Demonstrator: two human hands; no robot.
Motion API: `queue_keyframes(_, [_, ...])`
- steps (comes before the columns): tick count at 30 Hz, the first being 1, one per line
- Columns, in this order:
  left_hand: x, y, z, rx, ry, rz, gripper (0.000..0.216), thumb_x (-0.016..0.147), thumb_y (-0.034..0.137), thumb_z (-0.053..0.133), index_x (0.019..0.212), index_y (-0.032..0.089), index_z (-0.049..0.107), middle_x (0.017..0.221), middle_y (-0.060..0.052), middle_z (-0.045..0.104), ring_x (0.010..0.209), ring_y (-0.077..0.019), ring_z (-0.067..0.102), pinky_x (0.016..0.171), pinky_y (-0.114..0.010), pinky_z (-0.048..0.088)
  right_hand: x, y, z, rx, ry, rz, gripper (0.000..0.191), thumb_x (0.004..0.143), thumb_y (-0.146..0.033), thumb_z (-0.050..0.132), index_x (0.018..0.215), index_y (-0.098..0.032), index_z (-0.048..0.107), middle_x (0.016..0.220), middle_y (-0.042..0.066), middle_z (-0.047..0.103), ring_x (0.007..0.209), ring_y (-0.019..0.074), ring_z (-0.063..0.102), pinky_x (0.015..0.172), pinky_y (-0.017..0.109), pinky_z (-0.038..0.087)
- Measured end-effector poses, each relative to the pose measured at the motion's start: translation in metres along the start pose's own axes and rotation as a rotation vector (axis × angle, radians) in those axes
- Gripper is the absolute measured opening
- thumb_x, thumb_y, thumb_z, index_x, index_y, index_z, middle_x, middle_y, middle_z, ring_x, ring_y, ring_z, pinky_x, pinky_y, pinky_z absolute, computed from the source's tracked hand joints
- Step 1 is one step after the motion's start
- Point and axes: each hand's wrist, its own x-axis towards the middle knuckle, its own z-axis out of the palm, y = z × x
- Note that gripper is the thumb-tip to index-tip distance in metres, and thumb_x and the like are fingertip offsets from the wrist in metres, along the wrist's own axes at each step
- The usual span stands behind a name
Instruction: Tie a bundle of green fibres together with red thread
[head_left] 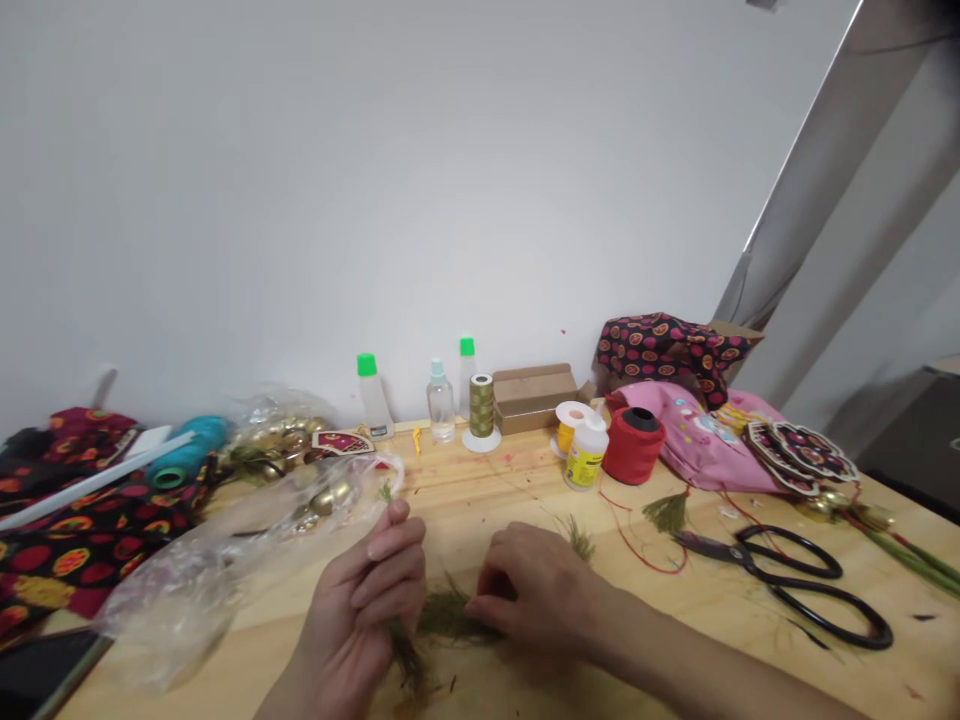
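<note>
My left hand (375, 590) is closed round a bundle of olive-green threads. A green tip (386, 493) shows above its thumb, and dark loose ends (407, 655) hang below the fist. To its right, my right hand (540, 590) rests low over the wooden table with fingers curled and pinched at a heap of green threads (448, 613). Its fingertips are partly hidden. More thread ends (577, 540) stick out behind that hand. A finished-looking green tassel (666, 512) lies by the tips of black-handled scissors (750, 560) on the right.
Along the wall stand green-capped bottles (375, 400), a clear bottle (441, 405), an olive thread spool (481, 405) and a cardboard box (532, 400). A glue bottle (586, 455) is beside red thread (634, 448). Plastic bags (187, 590) and patterned fabric (97, 535) lie left; pink fabric (697, 440) lies right.
</note>
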Motion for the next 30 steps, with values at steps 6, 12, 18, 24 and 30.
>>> queue_keyframes(6, [0.002,-0.003,-0.001,0.071,0.048,-0.022,0.018,0.076,0.002,0.039,0.07,0.011,0.054,0.049,0.002,0.052,0.03,-0.0048,0.049,0.025,-0.009,0.035,0.017,-0.009,-0.007,-0.046,-0.161,0.038,0.016,0.063,-0.033,0.061,0.068,-0.021,0.069,0.059,0.001,0.065,0.053,0.0122,0.053,0.044,0.02,0.031])
queue_keyframes(12, [0.002,-0.007,-0.004,0.094,0.095,-0.04,0.019,0.073,-0.001,0.043,0.073,0.016,0.053,0.051,0.005,0.052,0.034,-0.0045,0.051,0.031,-0.012,0.042,0.02,0.006,-0.002,0.085,-0.194,0.054,0.027,0.062,-0.044,0.062,0.077,-0.023,0.069,0.062,-0.002,0.065,0.053,0.0093,0.052,0.045,0.016,0.033])
queue_keyframes(18, [0.004,-0.005,-0.005,0.098,0.078,-0.075,0.022,0.073,-0.002,0.042,0.07,0.018,0.051,0.051,0.005,0.053,0.034,-0.0053,0.05,0.032,-0.013,0.042,0.016,0.013,0.007,0.296,-0.11,0.128,0.031,0.057,-0.046,0.065,0.076,-0.022,0.069,0.055,-0.004,0.06,0.05,0.007,0.049,0.041,0.014,0.03])
queue_keyframes(24, [0.001,-0.009,-0.001,0.108,0.163,-0.046,0.022,0.073,-0.001,0.039,0.075,0.017,0.052,0.05,0.005,0.051,0.033,-0.0055,0.048,0.031,-0.014,0.04,0.016,0.022,0.008,0.647,-0.1,0.154,0.031,0.054,-0.038,0.068,0.075,-0.015,0.069,0.053,-0.003,0.056,0.049,0.007,0.044,0.041,0.015,0.03])
queue_keyframes(30, [0.005,-0.001,-0.003,0.106,0.194,-0.015,0.021,0.079,0.005,0.034,0.072,0.015,0.051,0.05,0.004,0.05,0.032,-0.0042,0.046,0.03,-0.012,0.037,0.015,0.032,-0.002,1.16,-0.137,0.165,0.032,0.051,-0.038,0.071,0.068,-0.011,0.067,0.058,-0.001,0.06,0.045,0.0038,0.041,0.043,0.015,0.029])
